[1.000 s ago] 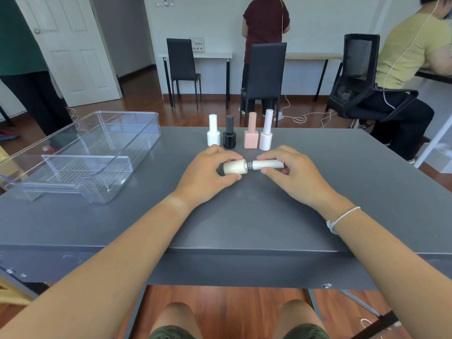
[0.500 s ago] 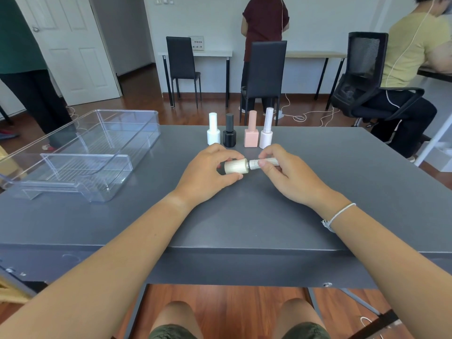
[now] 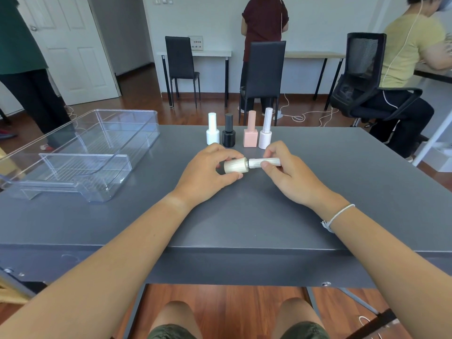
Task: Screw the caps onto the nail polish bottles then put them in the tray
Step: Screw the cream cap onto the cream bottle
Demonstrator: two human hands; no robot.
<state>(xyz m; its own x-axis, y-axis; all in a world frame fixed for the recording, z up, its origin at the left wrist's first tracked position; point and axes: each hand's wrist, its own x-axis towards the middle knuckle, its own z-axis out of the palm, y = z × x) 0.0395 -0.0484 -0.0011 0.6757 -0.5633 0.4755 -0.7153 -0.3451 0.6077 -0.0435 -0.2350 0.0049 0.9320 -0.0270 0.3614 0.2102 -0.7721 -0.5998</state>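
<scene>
From the head camera, the left hand gripped a beige bottle lying on its side over the table, long axis running 9 to 3 o'clock. The right hand pinched its ribbed cap, nearly seated. 4 capped bottles stood at 12 o'clock; the tray sat at 9 o'clock. I saw no readable labels.

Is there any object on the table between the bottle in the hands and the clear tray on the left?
Nothing visible. The beige bottle, held by the left hand and right hand, has only bare grey table between it and the clear tray. The four capped bottles stand behind it.
</scene>
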